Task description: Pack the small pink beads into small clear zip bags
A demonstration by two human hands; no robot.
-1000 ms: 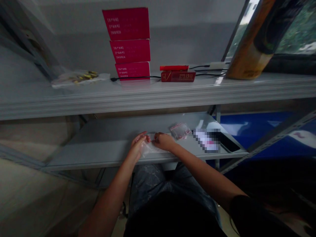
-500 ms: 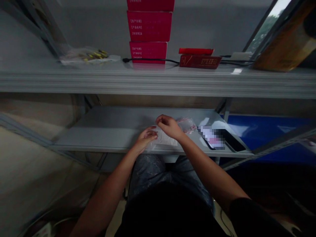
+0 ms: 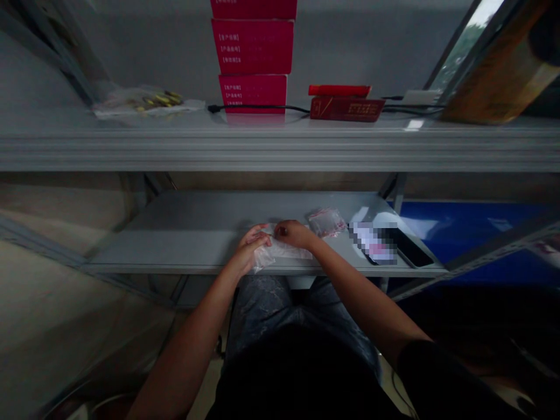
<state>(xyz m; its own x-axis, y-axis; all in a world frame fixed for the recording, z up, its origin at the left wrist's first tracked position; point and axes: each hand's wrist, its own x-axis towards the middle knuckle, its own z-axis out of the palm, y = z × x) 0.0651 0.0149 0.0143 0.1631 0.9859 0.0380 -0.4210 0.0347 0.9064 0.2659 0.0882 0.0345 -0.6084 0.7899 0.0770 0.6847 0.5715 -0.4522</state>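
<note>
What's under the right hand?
A pale flat thing shows below the right hand, on the lower shelf. Whatever lies directly beneath the hand is covered, so I can't tell.

A black short-sleeved top (image 3: pixel 293 376) is worn — with mottled blue-grey jeans (image 3: pixel 265 303).

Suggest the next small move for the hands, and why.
I'd probably ease the right hand slightly toward the left hand: the left appears to hold a small, clear plastic bag, and the right's curled fingers are close beside the left's fingertips. Whether the right grips anything is too small to tell.
</note>
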